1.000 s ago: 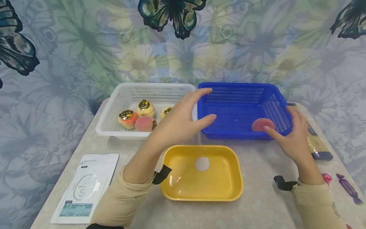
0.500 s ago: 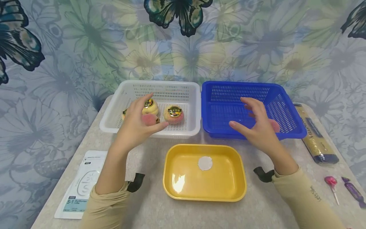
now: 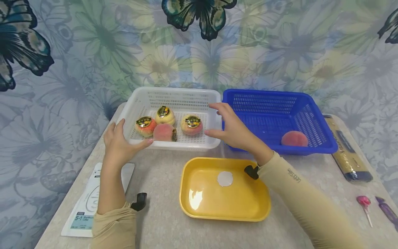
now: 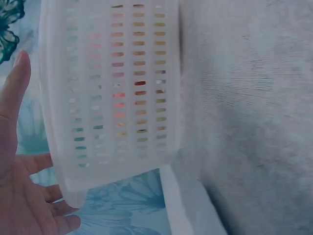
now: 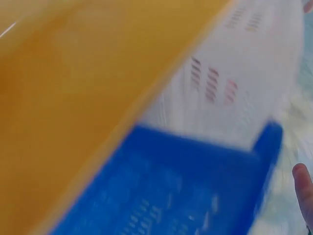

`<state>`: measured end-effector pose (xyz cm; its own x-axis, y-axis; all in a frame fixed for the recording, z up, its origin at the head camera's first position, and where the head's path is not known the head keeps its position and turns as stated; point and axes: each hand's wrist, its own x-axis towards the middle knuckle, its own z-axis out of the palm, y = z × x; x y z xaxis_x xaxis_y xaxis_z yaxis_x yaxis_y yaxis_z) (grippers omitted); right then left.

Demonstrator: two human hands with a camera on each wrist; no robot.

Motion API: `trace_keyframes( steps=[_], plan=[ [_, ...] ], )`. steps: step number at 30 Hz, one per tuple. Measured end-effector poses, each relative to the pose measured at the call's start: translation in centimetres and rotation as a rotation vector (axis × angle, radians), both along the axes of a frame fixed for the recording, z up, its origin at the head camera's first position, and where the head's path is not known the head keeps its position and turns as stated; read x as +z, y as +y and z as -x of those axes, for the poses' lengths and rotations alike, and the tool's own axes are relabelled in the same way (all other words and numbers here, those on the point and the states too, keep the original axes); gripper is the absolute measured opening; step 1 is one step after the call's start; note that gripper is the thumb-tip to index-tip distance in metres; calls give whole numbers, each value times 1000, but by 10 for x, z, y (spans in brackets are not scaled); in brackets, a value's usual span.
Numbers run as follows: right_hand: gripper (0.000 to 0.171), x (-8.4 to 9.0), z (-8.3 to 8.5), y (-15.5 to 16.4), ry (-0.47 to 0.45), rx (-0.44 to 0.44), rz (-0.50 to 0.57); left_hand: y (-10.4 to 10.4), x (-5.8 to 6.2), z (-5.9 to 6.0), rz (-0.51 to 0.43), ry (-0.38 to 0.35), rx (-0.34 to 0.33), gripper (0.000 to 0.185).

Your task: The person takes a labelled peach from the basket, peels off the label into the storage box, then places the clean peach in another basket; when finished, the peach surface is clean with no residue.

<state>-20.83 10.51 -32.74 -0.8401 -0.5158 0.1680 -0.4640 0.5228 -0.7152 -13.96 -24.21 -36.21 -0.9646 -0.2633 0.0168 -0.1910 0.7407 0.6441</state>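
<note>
A white basket (image 3: 183,94) holds several peaches, one of them (image 3: 164,132) near its front wall. My left hand (image 3: 124,140) is at the basket's front left corner, fingers straight and thumb along the front rim. The left wrist view shows that open palm (image 4: 19,186) beside the white basket (image 4: 117,88) corner. My right hand (image 3: 222,124) hovers spread at the basket's right side, holding nothing. A blue basket (image 3: 314,103) to the right holds one peach (image 3: 294,139). The right wrist view is blurred: yellow tray (image 5: 73,98), blue basket (image 5: 186,186), a fingertip (image 5: 304,186).
A yellow tray (image 3: 258,204) with a white disc (image 3: 225,178) sits in front of the baskets. A white pouch (image 3: 90,204) lies at the left. A long packet (image 3: 346,152), a lollipop (image 3: 363,202) and a purple candy (image 3: 387,211) lie at the right. A flowered backdrop stands behind.
My right hand has swung left from over the blue basket to the white basket's right side. My left hand has drawn back from above the peaches to the front left corner.
</note>
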Motion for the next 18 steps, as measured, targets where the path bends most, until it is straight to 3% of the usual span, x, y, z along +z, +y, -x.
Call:
trace_keyframes(
  steps=[7,18],
  plan=[
    [83,-20,22,-49,-46,35,-128,-7,-12,-2,-22,-15,2,131],
    [82,-39,47,-89,-107,-19,-340,-8,-13,-2,-13,-15,-2,133]
  ],
)
